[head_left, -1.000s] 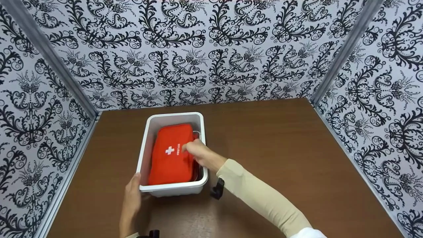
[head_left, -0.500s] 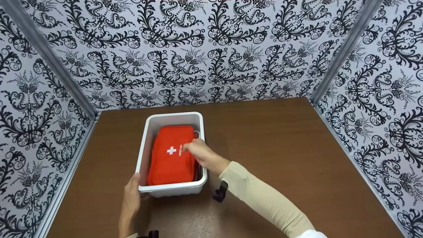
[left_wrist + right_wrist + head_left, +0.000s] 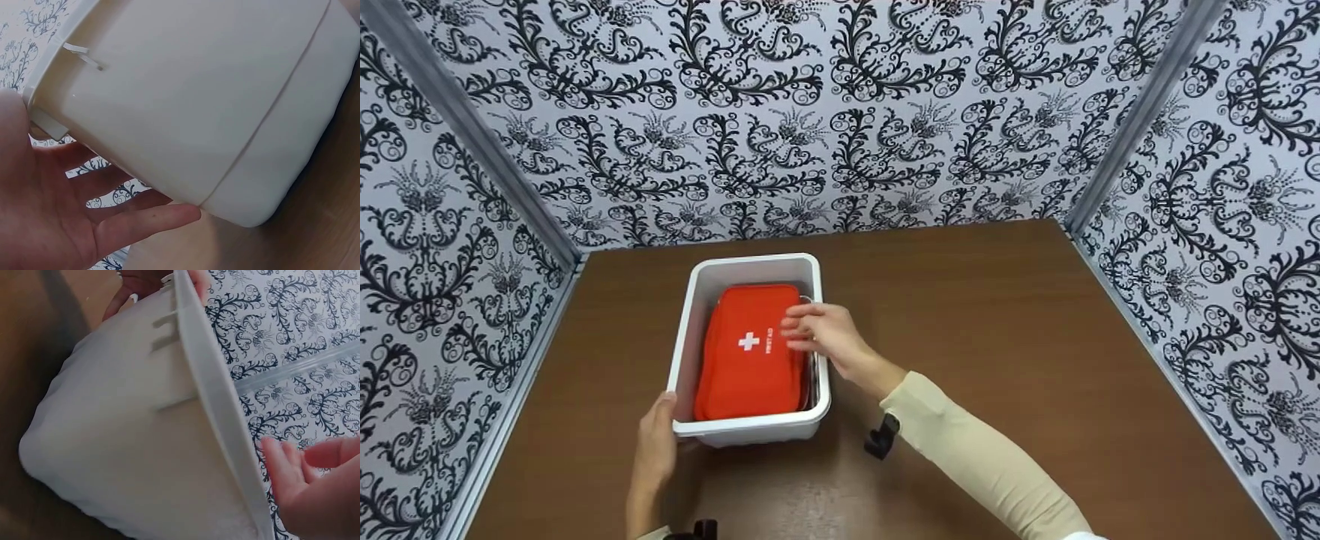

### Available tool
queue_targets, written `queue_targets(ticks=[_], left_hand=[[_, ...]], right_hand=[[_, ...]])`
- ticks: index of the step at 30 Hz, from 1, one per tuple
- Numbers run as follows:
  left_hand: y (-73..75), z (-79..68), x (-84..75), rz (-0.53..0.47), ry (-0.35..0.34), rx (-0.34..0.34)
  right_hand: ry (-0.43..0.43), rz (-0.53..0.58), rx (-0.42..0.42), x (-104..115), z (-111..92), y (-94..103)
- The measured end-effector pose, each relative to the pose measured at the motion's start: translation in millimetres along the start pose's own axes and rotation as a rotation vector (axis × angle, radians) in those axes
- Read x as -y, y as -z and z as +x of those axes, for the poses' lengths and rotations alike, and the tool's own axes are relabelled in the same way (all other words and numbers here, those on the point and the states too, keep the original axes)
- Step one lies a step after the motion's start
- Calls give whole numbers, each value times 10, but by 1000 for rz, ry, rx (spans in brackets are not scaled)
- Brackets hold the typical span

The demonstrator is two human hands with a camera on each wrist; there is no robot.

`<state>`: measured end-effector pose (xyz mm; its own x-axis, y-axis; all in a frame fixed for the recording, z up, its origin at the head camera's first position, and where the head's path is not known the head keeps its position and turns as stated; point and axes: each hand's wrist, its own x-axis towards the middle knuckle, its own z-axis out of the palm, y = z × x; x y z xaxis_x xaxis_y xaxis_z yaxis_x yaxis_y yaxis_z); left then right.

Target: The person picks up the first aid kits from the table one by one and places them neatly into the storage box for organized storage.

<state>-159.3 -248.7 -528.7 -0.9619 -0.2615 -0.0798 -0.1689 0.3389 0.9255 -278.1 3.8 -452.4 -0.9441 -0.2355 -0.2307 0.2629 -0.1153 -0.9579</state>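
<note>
A white plastic bin [image 3: 761,427] stands on the table, with a red first aid pouch [image 3: 742,379] lying in it, its white cross facing up. My left hand [image 3: 654,450] grips the bin's near left corner. In the left wrist view, that hand's fingers [image 3: 154,219] reach along the bin's outer wall. Over the bin's right rim hovers my right hand [image 3: 831,336], its fingers loosely bent and holding nothing. Part of a metal-looking item [image 3: 811,390] shows between the pouch and the right wall; its kind is hidden.
The brown wooden table [image 3: 997,322] extends to both sides of the bin. Patterned panels [image 3: 885,112] enclose the back and both sides, with grey metal posts [image 3: 1140,120] at the corners.
My right hand has let go of the pouch's right edge, opened its fingers and drawn back to the right. The pouch shifted slightly right earlier. My left hand keeps its grip.
</note>
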Motion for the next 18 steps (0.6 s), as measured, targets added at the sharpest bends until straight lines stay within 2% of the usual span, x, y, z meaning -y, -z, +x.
queue_targets(ticks=[5,9,12,16,18], left_hand=[[32,34,-10,8,24,44],[87,83,-28,30,35,96],[168,118,-36,29,51,145],[270,169,-57,-32,92,183],[325,216,-79,-2,87,193]], right_hand=[[77,52,-73,-31,32,173],[147,38,-73,-44,40,377],[186,1,-69,-89,35,530],[212,-101,-70,-158,36,738],[229,-158,-76,-195,38,854]])
